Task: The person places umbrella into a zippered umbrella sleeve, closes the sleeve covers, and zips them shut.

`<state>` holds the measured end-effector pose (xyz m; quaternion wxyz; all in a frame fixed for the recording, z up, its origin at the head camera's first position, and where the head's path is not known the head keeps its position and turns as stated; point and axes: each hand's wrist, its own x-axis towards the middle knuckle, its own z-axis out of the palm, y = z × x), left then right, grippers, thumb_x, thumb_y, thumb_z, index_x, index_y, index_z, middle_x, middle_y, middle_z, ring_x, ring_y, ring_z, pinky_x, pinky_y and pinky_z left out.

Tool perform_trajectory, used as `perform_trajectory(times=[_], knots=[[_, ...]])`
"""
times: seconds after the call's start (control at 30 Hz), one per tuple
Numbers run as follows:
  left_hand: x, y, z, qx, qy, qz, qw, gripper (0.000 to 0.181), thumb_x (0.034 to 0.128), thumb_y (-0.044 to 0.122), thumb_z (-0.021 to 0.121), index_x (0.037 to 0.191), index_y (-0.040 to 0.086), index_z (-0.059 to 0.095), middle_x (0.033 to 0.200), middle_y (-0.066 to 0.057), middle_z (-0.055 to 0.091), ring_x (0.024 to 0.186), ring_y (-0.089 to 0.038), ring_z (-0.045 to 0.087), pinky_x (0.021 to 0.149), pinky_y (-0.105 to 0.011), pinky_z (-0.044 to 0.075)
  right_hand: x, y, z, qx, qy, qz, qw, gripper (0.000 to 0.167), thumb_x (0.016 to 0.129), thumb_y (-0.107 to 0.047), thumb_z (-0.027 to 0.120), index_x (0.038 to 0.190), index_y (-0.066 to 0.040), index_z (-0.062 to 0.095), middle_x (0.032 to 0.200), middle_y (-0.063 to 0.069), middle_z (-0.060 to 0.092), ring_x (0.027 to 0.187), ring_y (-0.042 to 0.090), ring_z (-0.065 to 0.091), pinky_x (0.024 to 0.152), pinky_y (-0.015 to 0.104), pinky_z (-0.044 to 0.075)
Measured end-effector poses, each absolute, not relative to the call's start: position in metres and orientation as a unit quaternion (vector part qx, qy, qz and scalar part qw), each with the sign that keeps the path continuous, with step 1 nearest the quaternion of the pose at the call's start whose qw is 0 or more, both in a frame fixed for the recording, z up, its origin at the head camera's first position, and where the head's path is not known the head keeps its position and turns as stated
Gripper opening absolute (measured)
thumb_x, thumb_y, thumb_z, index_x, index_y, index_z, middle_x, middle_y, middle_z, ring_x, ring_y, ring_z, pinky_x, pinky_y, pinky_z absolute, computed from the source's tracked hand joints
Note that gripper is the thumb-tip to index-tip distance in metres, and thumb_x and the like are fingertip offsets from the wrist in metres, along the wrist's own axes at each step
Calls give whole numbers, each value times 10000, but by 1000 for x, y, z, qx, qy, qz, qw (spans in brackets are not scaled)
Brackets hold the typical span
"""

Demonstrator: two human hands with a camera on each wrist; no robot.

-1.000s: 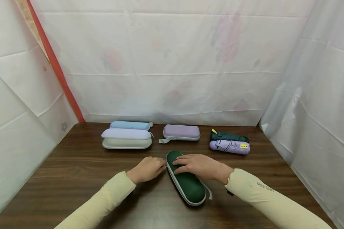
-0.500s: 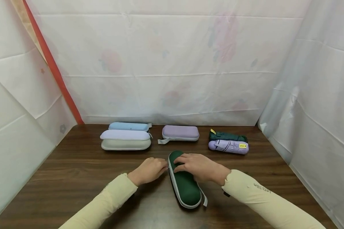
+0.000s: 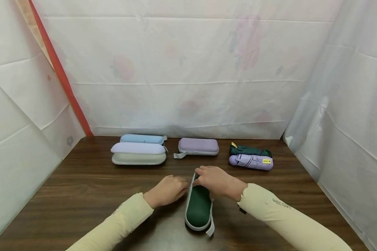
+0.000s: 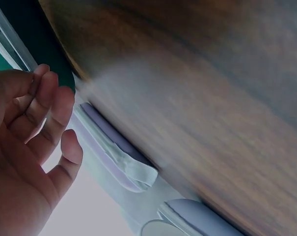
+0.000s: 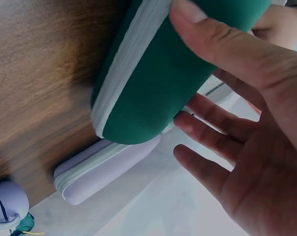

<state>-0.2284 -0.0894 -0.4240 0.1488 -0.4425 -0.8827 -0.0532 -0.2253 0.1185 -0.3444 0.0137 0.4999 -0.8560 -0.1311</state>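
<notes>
A dark green zippered hard case (image 3: 198, 207) with a grey zip edge lies lengthwise in front of me, a grey wrist strap (image 3: 211, 228) at its near right side. My right hand (image 3: 216, 181) grips its far half from above; the right wrist view shows the thumb on one side of the case (image 5: 153, 93) and the fingers on the other. At the left side of the far end, my left hand (image 3: 168, 190) pinches the zip with thumb and forefinger. In the left wrist view, the fingertips of that hand (image 4: 33, 142) hide the zip pull.
At the back left lie a light blue case (image 3: 141, 138) and a pale lavender and grey case (image 3: 138, 153). A purple case (image 3: 198, 146) lies at the back middle. Two folded umbrellas, dark green (image 3: 249, 150) and lilac (image 3: 251, 162), lie at the back right of the wooden table (image 3: 81, 195).
The green case has turned, its near end swinging left. My right hand has gone from resting spread on top to gripping its far part, while the left hand moved slightly right along with the zip.
</notes>
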Motion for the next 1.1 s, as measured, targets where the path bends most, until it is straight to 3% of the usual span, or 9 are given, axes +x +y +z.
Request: perform_trajectory(times=[0.23,0.43,0.8,1.1], knots=[[-227,-89,-425,-447,-879,-54,156,61,894,162,666,838,171,686,779,59,611,716,-116,613,582,-299,444,-231,124,-345,500,-860,-102,-21,617,580,-253,929,1154,-235,702,1077,5,557,994,148,491,812,281,478],[-227,-90,-423,-456,-874,-58,160,123,894,172,668,773,177,649,747,66,589,693,-112,602,567,-295,432,-234,132,-351,484,-872,-47,-55,615,639,-366,882,1172,-130,685,1125,3,585,1037,142,524,842,287,477],[-229,-105,-422,-454,-873,-63,165,154,873,114,675,740,177,631,733,73,595,675,-98,593,538,-268,384,-234,151,-365,486,-872,-51,27,616,716,-564,748,1103,-88,695,888,-8,578,793,119,520,691,284,471],[-228,-119,-423,-436,-884,-67,156,86,892,146,666,807,160,666,767,61,616,711,-120,615,554,-274,409,-229,157,-370,469,-880,-46,59,601,755,-596,689,1047,-70,704,814,10,558,720,132,482,649,287,446]])
